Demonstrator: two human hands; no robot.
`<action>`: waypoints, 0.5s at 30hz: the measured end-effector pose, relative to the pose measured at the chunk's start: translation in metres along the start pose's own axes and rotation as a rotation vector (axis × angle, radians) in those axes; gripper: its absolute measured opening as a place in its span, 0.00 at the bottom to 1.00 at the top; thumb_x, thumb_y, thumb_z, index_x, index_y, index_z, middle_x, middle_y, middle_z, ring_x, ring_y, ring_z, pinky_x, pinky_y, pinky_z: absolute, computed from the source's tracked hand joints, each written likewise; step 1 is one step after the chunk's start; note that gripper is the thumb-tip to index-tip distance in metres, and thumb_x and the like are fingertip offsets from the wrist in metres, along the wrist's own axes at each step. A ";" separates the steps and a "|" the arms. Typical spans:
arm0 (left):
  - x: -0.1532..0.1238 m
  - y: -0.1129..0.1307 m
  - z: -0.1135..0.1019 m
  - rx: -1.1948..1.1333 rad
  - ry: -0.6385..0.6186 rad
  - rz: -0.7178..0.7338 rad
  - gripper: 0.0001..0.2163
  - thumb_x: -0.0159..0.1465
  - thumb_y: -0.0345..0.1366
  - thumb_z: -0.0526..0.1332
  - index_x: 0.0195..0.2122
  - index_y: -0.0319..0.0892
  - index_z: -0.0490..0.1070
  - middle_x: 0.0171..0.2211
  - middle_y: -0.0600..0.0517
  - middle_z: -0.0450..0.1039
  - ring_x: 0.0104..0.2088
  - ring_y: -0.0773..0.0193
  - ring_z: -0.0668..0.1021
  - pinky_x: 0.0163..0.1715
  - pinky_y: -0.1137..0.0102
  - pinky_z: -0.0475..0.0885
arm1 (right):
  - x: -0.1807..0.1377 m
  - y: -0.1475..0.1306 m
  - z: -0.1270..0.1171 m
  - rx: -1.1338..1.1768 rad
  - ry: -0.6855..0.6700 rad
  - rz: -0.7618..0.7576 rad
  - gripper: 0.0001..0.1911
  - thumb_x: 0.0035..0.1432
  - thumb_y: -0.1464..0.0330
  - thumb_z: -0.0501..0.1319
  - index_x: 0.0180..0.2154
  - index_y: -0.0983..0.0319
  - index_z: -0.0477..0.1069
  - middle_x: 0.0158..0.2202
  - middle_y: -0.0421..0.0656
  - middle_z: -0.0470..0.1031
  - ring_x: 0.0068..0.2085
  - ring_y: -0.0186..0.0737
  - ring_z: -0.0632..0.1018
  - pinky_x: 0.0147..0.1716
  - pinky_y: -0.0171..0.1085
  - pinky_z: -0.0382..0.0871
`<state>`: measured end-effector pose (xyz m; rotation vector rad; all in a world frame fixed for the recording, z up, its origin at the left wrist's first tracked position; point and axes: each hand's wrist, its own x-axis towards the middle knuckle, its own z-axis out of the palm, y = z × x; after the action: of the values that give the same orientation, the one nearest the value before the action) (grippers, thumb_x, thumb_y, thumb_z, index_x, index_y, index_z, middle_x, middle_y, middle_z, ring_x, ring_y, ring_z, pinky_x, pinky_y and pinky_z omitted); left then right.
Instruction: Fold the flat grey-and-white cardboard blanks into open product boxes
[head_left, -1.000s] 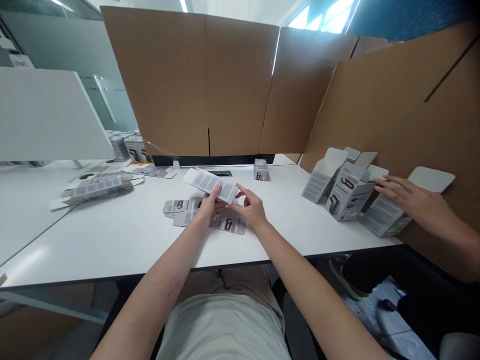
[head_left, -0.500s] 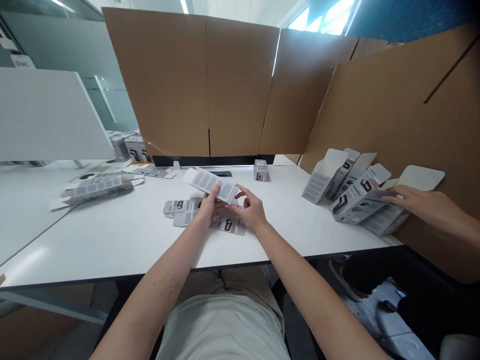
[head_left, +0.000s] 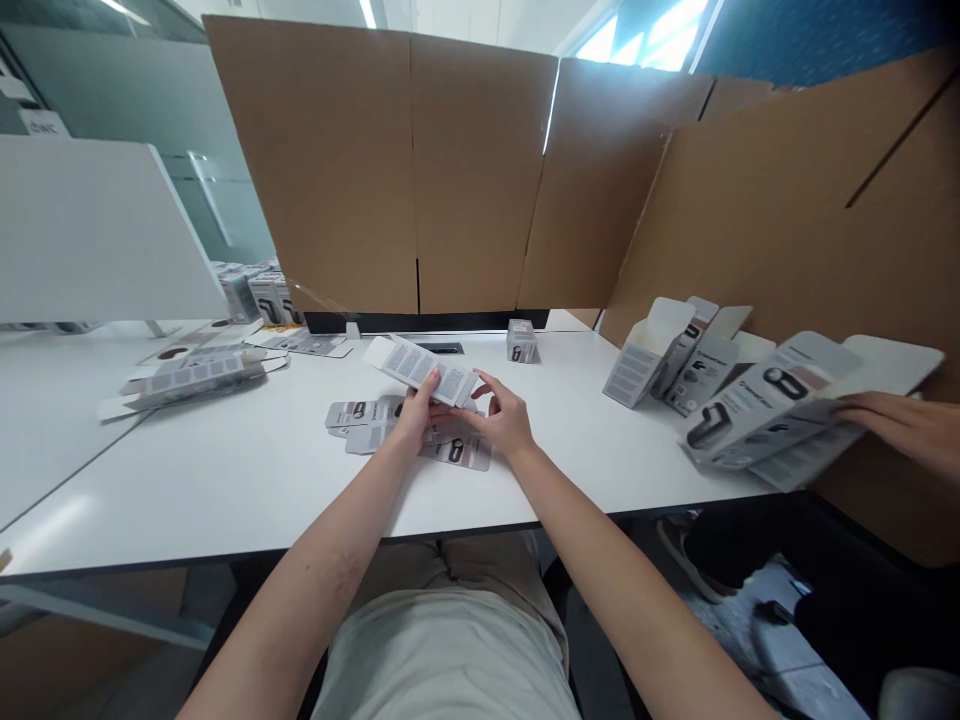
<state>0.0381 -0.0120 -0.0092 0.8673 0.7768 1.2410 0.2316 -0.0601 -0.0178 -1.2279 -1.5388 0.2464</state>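
Tilted above the desk is a small printed carton (head_left: 424, 366), its white flap sticking out at the left end. My left hand (head_left: 420, 410) is closed around the carton's near side, thumb on top. At the carton's right end, my right hand (head_left: 501, 412) pinches the edge between thumb and fingers. Under both hands lie several flat, unfolded carton blanks (head_left: 360, 425) on the white desk (head_left: 247, 480). What the lower fingers of my left hand touch is partly hidden.
At right, another person's hand (head_left: 892, 425) holds printed cartons (head_left: 765, 400) beside several standing open ones (head_left: 637, 365). A closed small box (head_left: 522, 341) stands at the back. Flattened cartons (head_left: 202, 375) lie at left. Cardboard panels (head_left: 480, 180) wall off the back and right.
The other person's hand has moved right and toward the desk edge, drawing cartons away from the standing group. My hands and the carton in them have barely moved.
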 end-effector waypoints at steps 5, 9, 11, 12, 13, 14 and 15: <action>-0.001 0.000 0.000 -0.009 0.004 -0.004 0.36 0.68 0.56 0.81 0.71 0.45 0.75 0.56 0.39 0.90 0.41 0.46 0.93 0.39 0.59 0.86 | 0.000 0.003 0.002 -0.014 0.007 -0.032 0.47 0.54 0.48 0.85 0.72 0.54 0.82 0.47 0.44 0.88 0.27 0.36 0.68 0.34 0.42 0.72; 0.000 0.000 0.000 0.029 0.000 0.000 0.34 0.69 0.57 0.80 0.69 0.46 0.75 0.56 0.39 0.90 0.40 0.48 0.92 0.40 0.58 0.86 | -0.001 0.005 0.002 -0.018 0.002 -0.040 0.48 0.54 0.48 0.85 0.73 0.53 0.82 0.47 0.44 0.88 0.27 0.37 0.68 0.35 0.42 0.72; 0.000 0.000 0.000 0.039 -0.001 0.004 0.34 0.68 0.56 0.80 0.69 0.46 0.75 0.56 0.40 0.90 0.40 0.48 0.92 0.39 0.59 0.86 | -0.001 0.006 0.003 -0.017 0.000 -0.040 0.48 0.54 0.47 0.85 0.73 0.53 0.82 0.47 0.44 0.88 0.28 0.37 0.68 0.36 0.42 0.72; 0.000 -0.001 -0.001 0.038 0.001 0.006 0.34 0.68 0.56 0.81 0.68 0.47 0.75 0.56 0.41 0.90 0.40 0.48 0.92 0.39 0.59 0.86 | -0.001 0.006 0.003 -0.016 0.000 -0.040 0.48 0.54 0.47 0.85 0.73 0.54 0.82 0.47 0.44 0.88 0.28 0.37 0.68 0.36 0.42 0.73; 0.000 -0.001 -0.001 0.037 0.004 0.010 0.34 0.67 0.55 0.82 0.68 0.47 0.76 0.56 0.41 0.89 0.40 0.48 0.92 0.39 0.59 0.86 | -0.001 0.006 0.003 -0.016 0.000 -0.039 0.48 0.55 0.48 0.85 0.73 0.54 0.82 0.47 0.44 0.88 0.28 0.36 0.68 0.36 0.42 0.73; 0.000 -0.001 -0.001 0.037 0.005 0.013 0.34 0.66 0.55 0.82 0.68 0.47 0.76 0.57 0.41 0.89 0.41 0.47 0.92 0.40 0.58 0.87 | -0.001 0.006 0.003 -0.017 -0.001 -0.037 0.48 0.55 0.48 0.85 0.73 0.55 0.81 0.47 0.44 0.88 0.28 0.36 0.68 0.36 0.42 0.73; 0.000 0.000 -0.001 0.036 0.005 0.016 0.34 0.66 0.54 0.83 0.68 0.48 0.76 0.57 0.41 0.89 0.41 0.46 0.92 0.41 0.57 0.87 | -0.001 0.007 0.003 -0.019 0.000 -0.035 0.48 0.56 0.48 0.85 0.73 0.55 0.81 0.47 0.44 0.88 0.28 0.36 0.68 0.36 0.42 0.73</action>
<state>0.0374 -0.0116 -0.0101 0.9010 0.7997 1.2467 0.2327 -0.0565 -0.0240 -1.2148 -1.5649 0.2090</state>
